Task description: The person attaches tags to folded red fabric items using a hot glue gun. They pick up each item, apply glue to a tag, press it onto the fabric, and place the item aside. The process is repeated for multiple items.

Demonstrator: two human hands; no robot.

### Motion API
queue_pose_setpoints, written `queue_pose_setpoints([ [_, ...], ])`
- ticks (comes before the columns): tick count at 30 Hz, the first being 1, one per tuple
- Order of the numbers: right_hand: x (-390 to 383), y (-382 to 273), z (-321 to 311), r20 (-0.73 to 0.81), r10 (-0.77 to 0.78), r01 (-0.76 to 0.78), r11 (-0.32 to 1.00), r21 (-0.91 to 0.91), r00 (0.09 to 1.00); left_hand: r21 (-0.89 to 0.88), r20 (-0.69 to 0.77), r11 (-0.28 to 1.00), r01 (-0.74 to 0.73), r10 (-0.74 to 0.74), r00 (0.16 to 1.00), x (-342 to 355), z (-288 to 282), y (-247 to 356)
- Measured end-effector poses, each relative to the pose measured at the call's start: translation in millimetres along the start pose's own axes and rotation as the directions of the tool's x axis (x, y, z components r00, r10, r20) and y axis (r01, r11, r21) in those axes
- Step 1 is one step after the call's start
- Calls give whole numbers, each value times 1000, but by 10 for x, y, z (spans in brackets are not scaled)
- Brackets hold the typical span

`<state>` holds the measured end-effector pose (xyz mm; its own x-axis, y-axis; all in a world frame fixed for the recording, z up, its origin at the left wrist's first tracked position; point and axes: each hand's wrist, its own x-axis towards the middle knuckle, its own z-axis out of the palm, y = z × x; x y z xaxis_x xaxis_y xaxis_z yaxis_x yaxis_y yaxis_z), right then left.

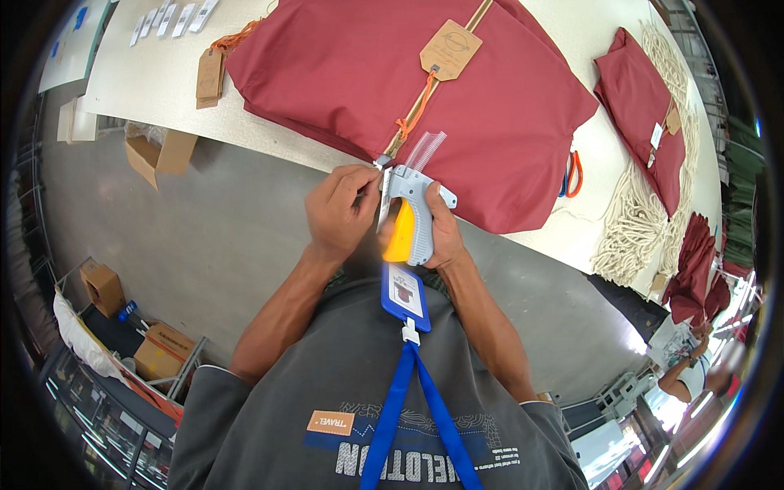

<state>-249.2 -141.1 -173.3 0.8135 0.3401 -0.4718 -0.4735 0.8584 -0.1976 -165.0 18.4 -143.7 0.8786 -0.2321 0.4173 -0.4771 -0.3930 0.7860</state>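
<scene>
My right hand (446, 231) grips a grey tagging gun (419, 214) with a yellow trigger, fingers wrapped around its handle. A strip of clear plastic fasteners (426, 151) sticks up from the top of the gun. Beside the gun's front end, my left hand (337, 207) pinches a narrow white tag (385, 202), close to the zipper's near end. A large burgundy fabric bag (335, 82) lies on the table ahead of both hands. On its gold zipper rests a brown card hang tag (450, 51), tied by an orange cord (420, 106). The gun's tip is partly hidden.
Orange-handled scissors (575, 173) lie right of the bag. Brown tags (210, 77) and several white tags (184, 18) sit at the left. Another burgundy piece (641, 106) and cream rope (630, 224) occupy the right. A cardboard box (147, 155) stands below the table edge; a co-worker (692, 374) is lower right.
</scene>
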Motion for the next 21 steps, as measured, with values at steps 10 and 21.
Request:
queue_pose_setpoints([
  [10, -27, -8, 10, -6, 11, -11, 1000, 0, 1000, -27, 91, 1000, -9, 11, 996, 111, -133, -39],
  [21, -36, 6, 39, 8, -9, 10, 1000, -19, 1000, -81, 188, 988, 128, -111, 976, 153, -212, -22],
])
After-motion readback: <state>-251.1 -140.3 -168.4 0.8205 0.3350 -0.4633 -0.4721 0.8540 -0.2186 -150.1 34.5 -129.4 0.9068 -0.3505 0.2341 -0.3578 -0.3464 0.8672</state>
